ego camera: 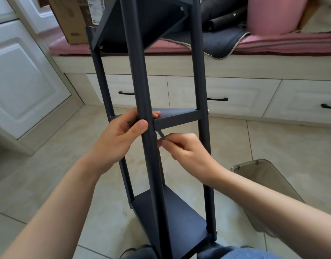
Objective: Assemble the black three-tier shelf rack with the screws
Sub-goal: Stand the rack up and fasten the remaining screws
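on one rack (pixel 176 118) with three shelves, left hand (pixel 121 135) gripping post (pixel 140 90), right hand (pixel 181 148) pinching small tool (pixel 160 134)

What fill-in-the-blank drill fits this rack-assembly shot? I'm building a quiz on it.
1. The left hand grips the rack's front ____.
2. The right hand pinches a small metal tool just under the ____ shelf.
3. The cardboard box sits on a ____ cushion.

Missing: post; middle; pink
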A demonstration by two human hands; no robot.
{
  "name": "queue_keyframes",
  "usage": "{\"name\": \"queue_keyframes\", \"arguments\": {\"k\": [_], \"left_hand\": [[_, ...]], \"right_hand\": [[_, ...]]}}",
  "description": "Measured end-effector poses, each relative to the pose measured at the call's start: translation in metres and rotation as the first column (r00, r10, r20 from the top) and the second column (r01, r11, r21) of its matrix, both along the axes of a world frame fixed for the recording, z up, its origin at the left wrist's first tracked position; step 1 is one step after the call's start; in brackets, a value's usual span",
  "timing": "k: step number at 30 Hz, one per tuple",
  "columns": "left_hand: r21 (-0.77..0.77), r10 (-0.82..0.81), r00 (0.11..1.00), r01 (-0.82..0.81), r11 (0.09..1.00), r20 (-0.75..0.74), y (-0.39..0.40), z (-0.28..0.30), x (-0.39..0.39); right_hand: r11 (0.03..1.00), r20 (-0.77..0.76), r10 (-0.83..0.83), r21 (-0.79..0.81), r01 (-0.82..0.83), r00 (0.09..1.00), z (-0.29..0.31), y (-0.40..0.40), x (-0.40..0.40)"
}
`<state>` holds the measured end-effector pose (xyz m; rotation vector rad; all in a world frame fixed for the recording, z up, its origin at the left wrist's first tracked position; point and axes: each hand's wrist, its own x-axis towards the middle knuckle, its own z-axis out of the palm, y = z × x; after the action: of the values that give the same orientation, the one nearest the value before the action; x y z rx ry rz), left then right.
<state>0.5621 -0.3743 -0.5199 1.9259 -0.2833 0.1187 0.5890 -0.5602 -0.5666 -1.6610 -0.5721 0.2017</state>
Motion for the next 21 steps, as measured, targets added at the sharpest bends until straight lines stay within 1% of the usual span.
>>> {"name": "queue_keyframes", "arguments": {"k": [3,7,10,14,21], "left_hand": [[-0.009,-0.008,1.000,0.008,1.000,0.002,0.000,0.001,-0.003],[-0.013,-0.006,1.000,0.006,1.000,-0.006,-0.001,0.001,-0.003],[-0.010,-0.010,1.000,0.009,1.000,-0.007,0.000,0.001,-0.003],[-0.009,-0.006,1.000,0.006,1.000,-0.002,0.001,0.001,-0.003],[-0.004,0.022,1.000,-0.022,1.000,0.020,0.002,0.001,-0.004]], "right_hand": [[0.999,0.034,-0.016,-0.043,0.018,0.999,0.012,-0.014,0.003],[0.989,0.056,0.058,-0.140,-0.049,0.997,0.026,-0.021,0.010],[0.980,0.049,0.104,-0.177,-0.094,0.993,0.033,-0.020,0.014],[0.981,0.045,0.094,-0.173,-0.085,0.995,0.032,-0.014,0.015],[0.991,-0.003,0.078,-0.105,-0.078,0.997,0.017,-0.004,0.015]]}}
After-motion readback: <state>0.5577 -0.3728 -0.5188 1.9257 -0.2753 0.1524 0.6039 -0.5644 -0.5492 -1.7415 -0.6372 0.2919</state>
